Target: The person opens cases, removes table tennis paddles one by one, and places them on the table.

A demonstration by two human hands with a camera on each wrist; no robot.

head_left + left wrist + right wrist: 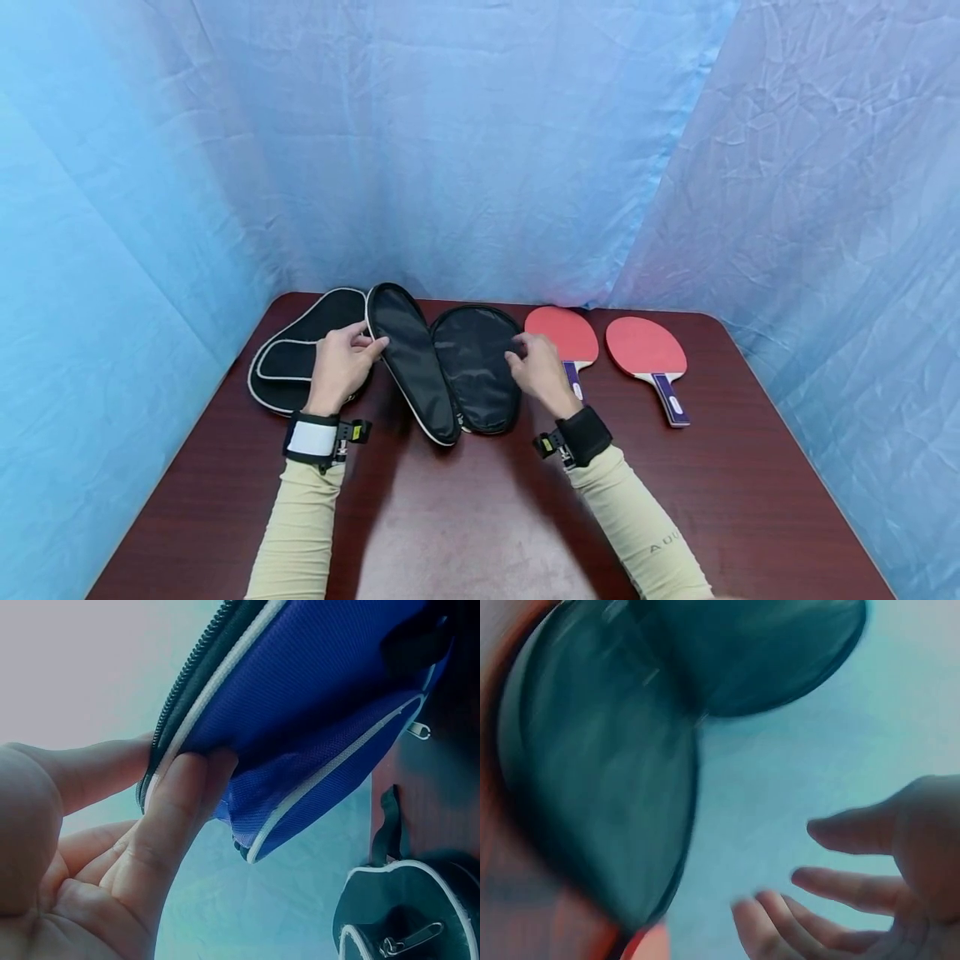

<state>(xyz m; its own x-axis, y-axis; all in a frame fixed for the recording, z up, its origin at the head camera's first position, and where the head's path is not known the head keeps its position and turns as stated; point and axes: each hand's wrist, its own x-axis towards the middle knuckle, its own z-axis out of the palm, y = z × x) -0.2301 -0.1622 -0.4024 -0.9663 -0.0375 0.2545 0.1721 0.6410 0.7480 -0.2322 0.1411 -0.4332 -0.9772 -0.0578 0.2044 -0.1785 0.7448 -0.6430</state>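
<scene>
A table tennis paddle case [476, 367] lies unzipped and spread apart, its black lining showing. My left hand [341, 362] pinches the edge of its raised left half [412, 354] between thumb and fingers. In the left wrist view the outside of that half is blue [300, 682], with white piping and a zipper along the rim. My right hand [542, 371] hovers by the case's right edge, fingers spread and bent a little, holding nothing. In the right wrist view a gap shows between its fingers [825, 889] and the blurred case lining [615, 772].
A second, black paddle case [288, 360] with white piping lies left, partly behind my left hand. Two red table tennis paddles lie right: one [562, 333] partly behind my right hand, another [647, 346] farther right. Blue curtains [465, 150] surround the dark red table [450, 517].
</scene>
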